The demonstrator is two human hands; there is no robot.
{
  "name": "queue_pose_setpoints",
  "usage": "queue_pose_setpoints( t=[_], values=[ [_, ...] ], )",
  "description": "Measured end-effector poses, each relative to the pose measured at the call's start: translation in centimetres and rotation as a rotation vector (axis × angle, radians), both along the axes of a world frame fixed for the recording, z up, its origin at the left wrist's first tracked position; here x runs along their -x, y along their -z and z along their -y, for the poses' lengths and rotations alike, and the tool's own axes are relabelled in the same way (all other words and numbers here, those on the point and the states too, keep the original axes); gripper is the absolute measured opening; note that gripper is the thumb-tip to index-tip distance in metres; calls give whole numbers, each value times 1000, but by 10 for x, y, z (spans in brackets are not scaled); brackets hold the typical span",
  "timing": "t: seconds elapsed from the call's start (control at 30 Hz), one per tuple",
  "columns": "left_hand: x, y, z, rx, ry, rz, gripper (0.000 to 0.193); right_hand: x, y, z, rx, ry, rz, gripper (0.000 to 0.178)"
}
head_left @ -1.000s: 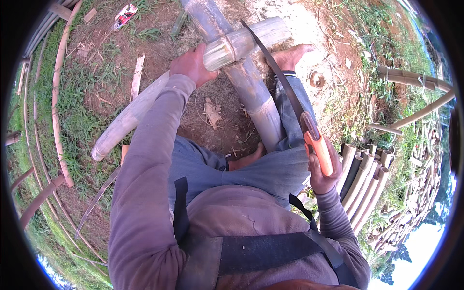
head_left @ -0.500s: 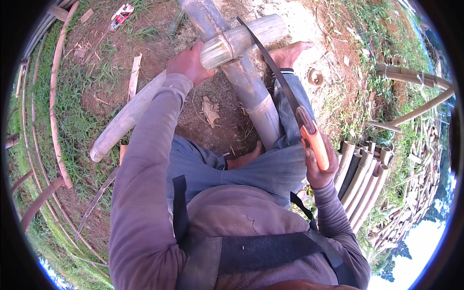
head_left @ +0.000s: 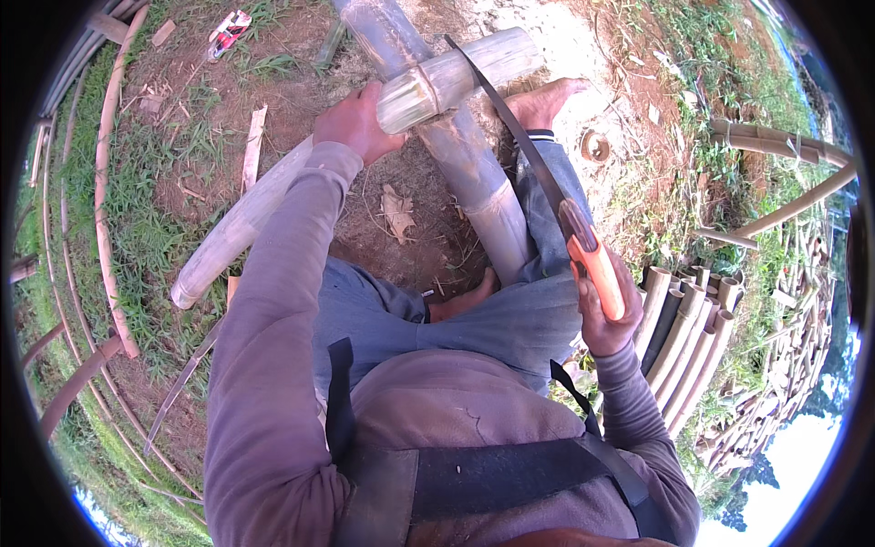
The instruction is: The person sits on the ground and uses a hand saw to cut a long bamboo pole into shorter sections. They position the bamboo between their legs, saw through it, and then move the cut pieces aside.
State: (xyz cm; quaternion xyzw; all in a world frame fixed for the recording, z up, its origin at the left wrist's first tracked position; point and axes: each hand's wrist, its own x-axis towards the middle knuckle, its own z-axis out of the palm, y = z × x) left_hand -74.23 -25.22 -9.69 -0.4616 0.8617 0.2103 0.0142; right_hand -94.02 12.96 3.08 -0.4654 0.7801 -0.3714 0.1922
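Observation:
A pale bamboo pole (head_left: 506,59) lies across a thicker grey bamboo pole (head_left: 469,155) on the ground. My left hand (head_left: 355,123) is closed round the pale pole, left of the crossing. Beyond that hand, a bamboo length (head_left: 223,237) runs to the lower left, partly behind my forearm; whether it is the same piece is hidden. In my right hand (head_left: 606,314) is a handsaw (head_left: 538,173), its fingers wrapped round the orange handle. The dark curved blade slants up and left, its tip end over the pale pole, right of the crossing.
My bare foot (head_left: 547,100) rests right of the crossing, near the blade. Cut bamboo tubes (head_left: 684,337) stand bundled at my right. A long blade (head_left: 182,392) lies at the left, near thin poles (head_left: 105,182). A red-and-white packet (head_left: 228,35) lies at the far left.
My right hand and the saw handle have shifted very slightly to the right. My left hand keeps its hold on the bamboo pole, and the poles stay in place.

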Motion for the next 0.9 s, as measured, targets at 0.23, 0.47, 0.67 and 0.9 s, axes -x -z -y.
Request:
queue_pose_setpoints(
  t=[0.23,0.47,0.67,0.9],
  values=[
    [23,-8,-9,-6,49,24,84,27,58,186,177,74,149,44],
    [-1,-2,-2,10,17,16,92,5,24,61,137,-5,99,55],
    [16,-5,-8,-10,24,38,95,19,55,73,216,2,-38,48],
    [6,-3,-1,23,27,-7,96,16,58,159,221,17,6,49]
  ],
)
